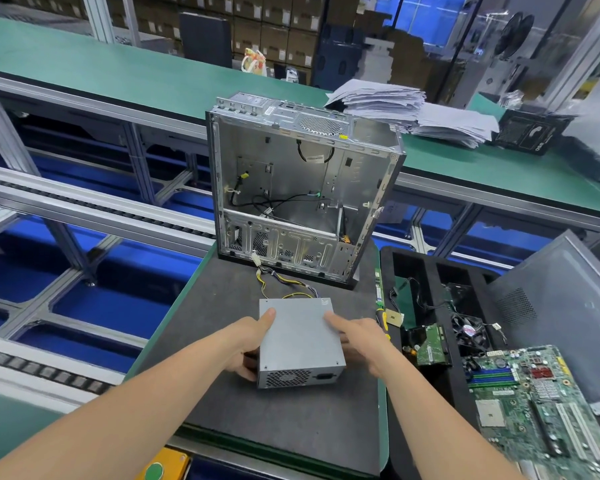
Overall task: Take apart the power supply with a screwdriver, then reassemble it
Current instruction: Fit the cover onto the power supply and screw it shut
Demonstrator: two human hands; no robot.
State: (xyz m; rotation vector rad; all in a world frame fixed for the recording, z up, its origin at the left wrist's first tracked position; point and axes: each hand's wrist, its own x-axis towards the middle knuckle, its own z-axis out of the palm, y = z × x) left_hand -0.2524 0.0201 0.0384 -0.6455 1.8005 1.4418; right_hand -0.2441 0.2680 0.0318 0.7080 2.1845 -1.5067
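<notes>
Plain grey power supply point(300, 337) showing a honeycomb-patterned vent, yellow and black wires point(296, 294) trailing off it, dark grey mat point(222, 341) lying beneath, silver case point(291, 188) standing behind, green bench point(118, 71) running beyond, green motherboard point(534, 410) carrying blue slots, white papers point(395, 105) lying stacked.

Bright even overhead light, soft shadows, wide-angle bending at edges.

power supply point(300, 337): grey metal box, casing closed, plain panel up
near face: honeycomb vent, black socket
wires point(284, 285): yellow and black, trailing from the far end
place: on the desk point(222, 410), left hand point(246, 344) and right hand point(364, 341) gripping its sides
</notes>
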